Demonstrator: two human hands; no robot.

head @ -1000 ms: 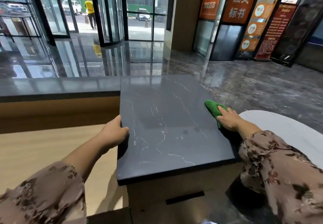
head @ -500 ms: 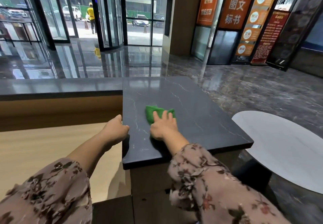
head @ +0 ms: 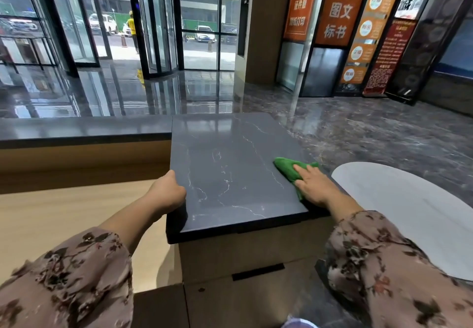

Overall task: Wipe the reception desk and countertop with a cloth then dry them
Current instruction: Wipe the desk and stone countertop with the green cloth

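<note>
Your left hand (head: 167, 194) curls its fingers over the left edge of the dark countertop (head: 230, 169), probably to brace you, while your right hand (head: 313, 187) lies flat, straight fingers pressing the green cloth (head: 289, 170) against its right edge for even wiping.

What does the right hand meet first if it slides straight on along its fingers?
The right hand points forward-left across the dark countertop. First the green cloth bunched ahead of its fingers; past it the countertop looks bare to the far edge, though depth is unclear.
</note>
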